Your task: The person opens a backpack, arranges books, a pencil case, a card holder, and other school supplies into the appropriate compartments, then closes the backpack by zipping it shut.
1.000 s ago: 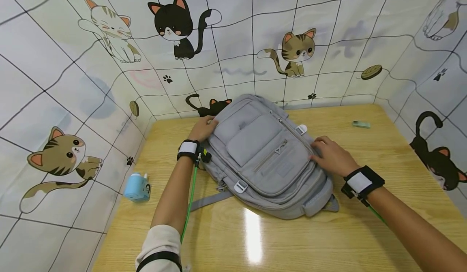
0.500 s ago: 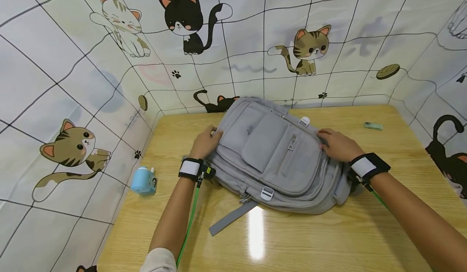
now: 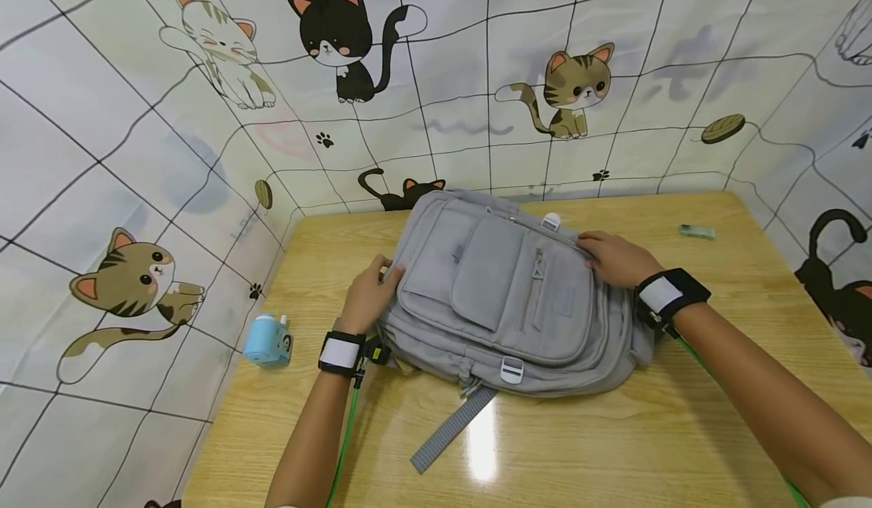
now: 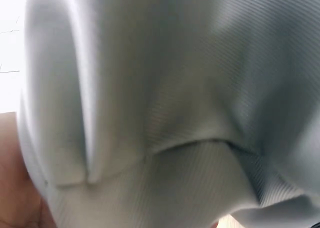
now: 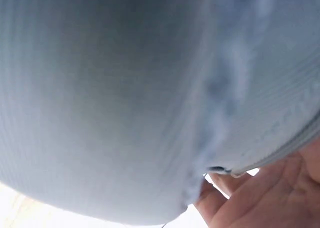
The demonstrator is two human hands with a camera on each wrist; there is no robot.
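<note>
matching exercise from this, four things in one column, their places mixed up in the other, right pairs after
1. backpack
2. strap
3. blue object
4. green object

A. near the far right corner of the table
B. gripped by the left hand and right hand
C. on the table, left of the left hand
D. trailing toward the camera

Pairs: 1-B, 2-D, 3-C, 4-A

From my end I'm seeing a pale wood-grain tabletop [image 3: 579,455], with a streak of glare [image 3: 482,447] near 6 o'clock. White grid-print wall covering [image 3: 450,61] runs around 9, 12 and 3, featuring a cartoon tuxedo cat [image 3: 337,35] at 11 and a brown tabby [image 3: 579,88] between 1 and 2.
</note>
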